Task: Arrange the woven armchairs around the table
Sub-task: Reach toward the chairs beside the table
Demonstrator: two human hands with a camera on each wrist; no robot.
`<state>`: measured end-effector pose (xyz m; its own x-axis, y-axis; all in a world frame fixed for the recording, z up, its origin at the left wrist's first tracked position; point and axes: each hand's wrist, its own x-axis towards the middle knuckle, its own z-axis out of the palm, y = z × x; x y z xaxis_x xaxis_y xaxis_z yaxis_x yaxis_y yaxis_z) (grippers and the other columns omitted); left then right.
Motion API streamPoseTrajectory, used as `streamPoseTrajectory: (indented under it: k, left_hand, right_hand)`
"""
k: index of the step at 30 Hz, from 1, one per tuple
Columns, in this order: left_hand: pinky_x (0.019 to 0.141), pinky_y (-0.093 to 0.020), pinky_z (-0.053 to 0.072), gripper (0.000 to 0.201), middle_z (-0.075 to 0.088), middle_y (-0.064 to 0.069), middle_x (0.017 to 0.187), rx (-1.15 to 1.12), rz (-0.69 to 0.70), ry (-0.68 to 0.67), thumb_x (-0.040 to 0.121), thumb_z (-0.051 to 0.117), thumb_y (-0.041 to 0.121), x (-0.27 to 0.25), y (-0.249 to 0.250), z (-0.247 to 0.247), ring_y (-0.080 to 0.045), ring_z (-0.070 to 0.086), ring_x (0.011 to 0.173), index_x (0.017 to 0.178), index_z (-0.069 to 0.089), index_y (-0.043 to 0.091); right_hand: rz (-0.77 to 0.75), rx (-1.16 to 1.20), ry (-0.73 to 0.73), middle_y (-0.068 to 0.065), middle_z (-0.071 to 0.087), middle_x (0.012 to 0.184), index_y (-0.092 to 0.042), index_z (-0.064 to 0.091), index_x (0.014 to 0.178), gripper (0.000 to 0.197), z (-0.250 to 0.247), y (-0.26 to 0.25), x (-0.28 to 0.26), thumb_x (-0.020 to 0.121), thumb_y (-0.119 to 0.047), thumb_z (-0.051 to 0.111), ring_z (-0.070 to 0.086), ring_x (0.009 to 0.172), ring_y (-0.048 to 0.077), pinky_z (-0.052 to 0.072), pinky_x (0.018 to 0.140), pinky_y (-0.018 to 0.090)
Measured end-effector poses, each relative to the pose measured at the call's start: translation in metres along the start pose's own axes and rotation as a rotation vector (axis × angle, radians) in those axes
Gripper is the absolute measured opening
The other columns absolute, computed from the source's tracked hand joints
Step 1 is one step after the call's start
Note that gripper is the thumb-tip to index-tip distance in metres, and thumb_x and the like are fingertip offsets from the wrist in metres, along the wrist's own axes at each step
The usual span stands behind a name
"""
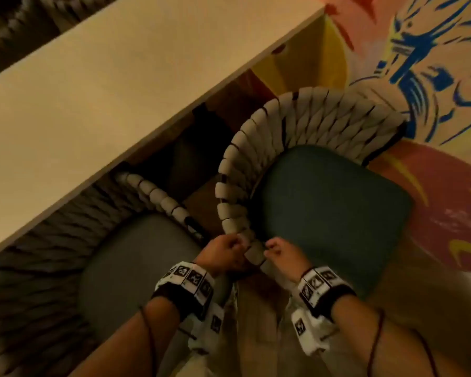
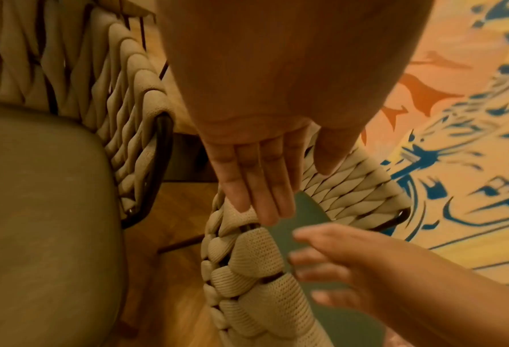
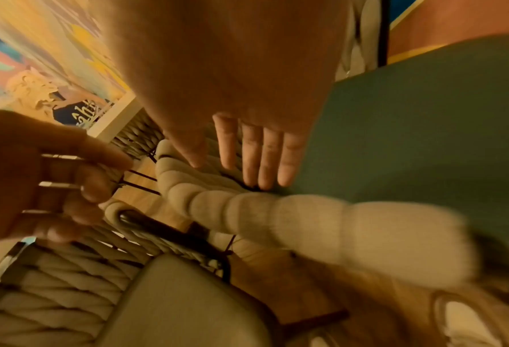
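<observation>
A woven armchair with a dark green cushion stands turned at an angle just off the pale table. Both hands are at the near end of its left arm. My left hand is on the arm's outer side, its straight fingers lying on the weave. My right hand is on the inner side, with straight fingers pointing at the seam between the arm and the cushion. Neither hand plainly grips the arm. A second woven armchair with a grey cushion sits tucked under the table on the left.
A narrow strip of wooden floor separates the two chairs. A brightly patterned rug lies under and beyond the green-cushioned chair. Another woven chair shows across the table at the top left. My legs stand between the chairs.
</observation>
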<state>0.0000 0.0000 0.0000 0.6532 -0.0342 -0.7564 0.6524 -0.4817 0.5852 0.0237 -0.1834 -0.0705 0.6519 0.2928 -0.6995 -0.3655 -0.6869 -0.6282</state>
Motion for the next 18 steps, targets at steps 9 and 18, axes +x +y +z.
streamPoseTrajectory:
  k: [9,18]
  left_hand:
    - [0.062,-0.016,0.050,0.014,0.066,0.001,0.073,-0.073,0.084,0.078,0.099,0.051,0.018,-0.002,-0.078,-0.089,-0.004,0.063,0.064,0.090,0.061,0.022]
    - [0.086,-0.039,0.052,0.023,0.067,-0.006,0.099,0.345,0.126,0.064,0.098,0.049,0.029,0.004,-0.081,-0.080,-0.023,0.064,0.095,0.109,0.063,0.015]
  right_hand:
    - [0.152,-0.117,0.080,0.012,0.049,0.143,-0.019,0.030,0.148,0.075,0.082,-0.071,0.081,0.085,-0.030,0.069,0.052,0.126,0.035,0.045,0.104,0.049]
    - [0.127,-0.282,0.109,0.014,0.062,0.125,-0.024,0.038,0.140,0.058,0.095,-0.045,0.046,0.088,-0.023,0.062,0.061,0.112,0.037,0.050,0.094,0.047]
